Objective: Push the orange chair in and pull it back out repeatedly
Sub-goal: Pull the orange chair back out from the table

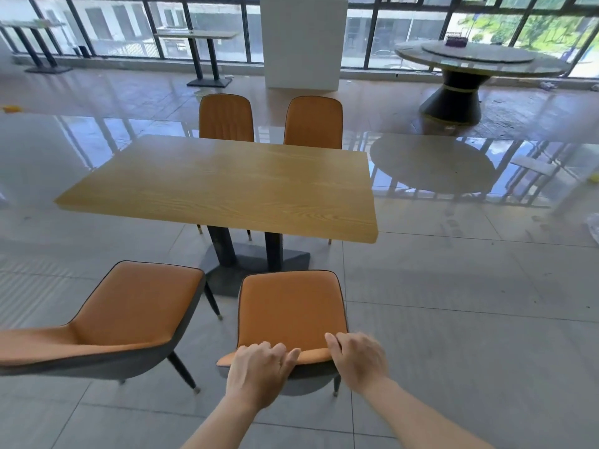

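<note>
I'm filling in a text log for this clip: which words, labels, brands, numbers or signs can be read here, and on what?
No text can be read.
The orange chair, gripped by the left hand and right hand, the wooden table and the white pillar show no print.
The dark item on the round table is too small and blurred to tell.

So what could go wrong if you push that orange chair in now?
The orange chair, gripped at its backrest by the left hand and right hand, might bump the table base ahead. Its legs could also clip the neighbouring chair, which stands close on its left. On the smooth floor it may slide quickly.
</note>
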The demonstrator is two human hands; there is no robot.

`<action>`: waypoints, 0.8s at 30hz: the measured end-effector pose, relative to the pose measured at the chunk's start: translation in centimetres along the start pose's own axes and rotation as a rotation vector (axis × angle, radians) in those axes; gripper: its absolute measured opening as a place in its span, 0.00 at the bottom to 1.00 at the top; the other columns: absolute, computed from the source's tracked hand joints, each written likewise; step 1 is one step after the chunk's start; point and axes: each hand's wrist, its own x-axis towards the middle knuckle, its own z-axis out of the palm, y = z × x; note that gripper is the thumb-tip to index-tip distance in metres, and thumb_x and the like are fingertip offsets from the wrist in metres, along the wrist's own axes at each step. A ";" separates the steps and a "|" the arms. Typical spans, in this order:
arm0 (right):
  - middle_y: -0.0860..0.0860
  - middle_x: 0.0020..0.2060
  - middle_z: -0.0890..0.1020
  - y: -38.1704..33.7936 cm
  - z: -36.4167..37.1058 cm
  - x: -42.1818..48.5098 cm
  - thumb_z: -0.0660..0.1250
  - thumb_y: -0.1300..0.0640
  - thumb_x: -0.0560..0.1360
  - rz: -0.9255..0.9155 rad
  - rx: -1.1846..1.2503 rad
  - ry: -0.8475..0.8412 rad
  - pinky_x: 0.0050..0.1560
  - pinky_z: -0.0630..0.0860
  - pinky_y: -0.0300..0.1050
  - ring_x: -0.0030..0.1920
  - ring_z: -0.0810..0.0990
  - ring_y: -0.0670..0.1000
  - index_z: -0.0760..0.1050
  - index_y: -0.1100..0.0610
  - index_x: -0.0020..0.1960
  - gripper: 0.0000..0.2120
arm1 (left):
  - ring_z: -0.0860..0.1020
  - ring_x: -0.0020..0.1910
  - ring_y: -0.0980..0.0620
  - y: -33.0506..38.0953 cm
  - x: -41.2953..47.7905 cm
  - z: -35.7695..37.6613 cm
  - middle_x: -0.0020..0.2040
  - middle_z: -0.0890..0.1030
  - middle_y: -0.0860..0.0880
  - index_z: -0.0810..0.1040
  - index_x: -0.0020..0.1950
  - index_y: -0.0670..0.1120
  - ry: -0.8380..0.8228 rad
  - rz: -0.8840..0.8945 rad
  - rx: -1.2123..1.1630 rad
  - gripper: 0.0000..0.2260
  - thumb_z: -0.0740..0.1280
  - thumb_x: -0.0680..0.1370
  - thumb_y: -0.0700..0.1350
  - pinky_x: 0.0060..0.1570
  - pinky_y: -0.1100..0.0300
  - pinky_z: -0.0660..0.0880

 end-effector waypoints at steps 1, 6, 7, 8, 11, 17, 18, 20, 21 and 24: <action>0.44 0.32 0.77 0.0 0.1 0.0 0.46 0.39 0.82 0.009 -0.007 -0.001 0.39 0.71 0.40 0.34 0.75 0.45 0.74 0.49 0.35 0.27 | 0.75 0.36 0.50 -0.4 -0.2 0.0 0.38 0.77 0.53 0.74 0.46 0.53 0.001 -0.008 0.016 0.32 0.34 0.77 0.66 0.41 0.53 0.73; 0.45 0.30 0.76 -0.7 0.4 -0.4 0.49 0.42 0.83 0.065 -0.043 0.036 0.34 0.66 0.38 0.33 0.75 0.46 0.76 0.50 0.35 0.26 | 0.74 0.34 0.51 -1.6 -0.6 -0.3 0.36 0.76 0.54 0.75 0.42 0.52 -0.013 -0.005 0.011 0.31 0.36 0.79 0.64 0.40 0.53 0.74; 0.45 0.30 0.75 -1.1 0.5 -0.6 0.49 0.42 0.83 0.069 -0.056 0.048 0.33 0.64 0.36 0.33 0.75 0.46 0.75 0.49 0.34 0.26 | 0.74 0.34 0.51 -2.0 -0.7 -0.4 0.35 0.76 0.53 0.75 0.40 0.51 -0.018 -0.017 0.001 0.30 0.39 0.79 0.64 0.40 0.53 0.75; 0.45 0.29 0.75 -1.5 0.7 -0.8 0.49 0.42 0.83 0.074 -0.067 0.053 0.32 0.61 0.35 0.33 0.74 0.45 0.74 0.49 0.34 0.25 | 0.74 0.33 0.51 -2.4 -0.8 -0.5 0.35 0.76 0.53 0.74 0.39 0.50 -0.024 -0.019 -0.005 0.29 0.40 0.80 0.63 0.40 0.53 0.75; 0.46 0.29 0.76 -2.7 1.7 -1.2 0.48 0.41 0.82 0.104 -0.073 0.051 0.32 0.64 0.36 0.32 0.75 0.45 0.74 0.49 0.33 0.26 | 0.74 0.33 0.51 -3.9 -1.2 -0.7 0.35 0.76 0.53 0.73 0.38 0.50 -0.022 -0.002 -0.022 0.27 0.42 0.80 0.62 0.39 0.53 0.76; 0.46 0.29 0.78 -5.4 3.9 -2.0 0.48 0.40 0.82 0.181 -0.077 0.048 0.39 0.76 0.41 0.33 0.78 0.46 0.76 0.50 0.33 0.28 | 0.75 0.34 0.52 -7.1 -1.8 -1.5 0.36 0.77 0.53 0.76 0.40 0.49 -0.044 0.033 -0.031 0.27 0.43 0.81 0.62 0.39 0.54 0.75; 0.46 0.29 0.78 -6.0 4.1 -2.1 0.48 0.40 0.82 0.195 -0.076 0.054 0.39 0.76 0.42 0.33 0.78 0.47 0.78 0.50 0.34 0.28 | 0.75 0.34 0.52 -7.7 -1.9 -1.6 0.36 0.77 0.53 0.76 0.40 0.49 -0.044 0.039 -0.034 0.27 0.43 0.81 0.61 0.39 0.55 0.75; 0.46 0.29 0.77 -7.1 4.5 -2.6 0.48 0.40 0.82 0.222 -0.083 0.064 0.38 0.75 0.42 0.34 0.78 0.48 0.78 0.50 0.34 0.28 | 0.74 0.34 0.52 -8.6 -2.2 -1.8 0.36 0.77 0.53 0.76 0.40 0.49 -0.046 0.050 -0.041 0.26 0.45 0.81 0.61 0.39 0.55 0.73; 0.45 0.29 0.77 -7.6 4.7 -2.8 0.49 0.40 0.82 0.231 -0.081 0.070 0.37 0.74 0.42 0.33 0.77 0.48 0.77 0.50 0.33 0.28 | 0.74 0.34 0.51 -8.9 -2.3 -1.9 0.36 0.77 0.53 0.76 0.40 0.49 -0.054 0.054 -0.041 0.26 0.45 0.81 0.61 0.39 0.55 0.72; 0.45 0.27 0.76 -8.3 5.0 -3.5 0.49 0.40 0.81 0.241 -0.076 0.089 0.36 0.74 0.42 0.31 0.77 0.48 0.71 0.49 0.30 0.27 | 0.75 0.33 0.51 -9.6 -2.8 -2.2 0.36 0.79 0.52 0.76 0.40 0.49 -0.079 0.062 -0.019 0.26 0.46 0.82 0.61 0.38 0.55 0.72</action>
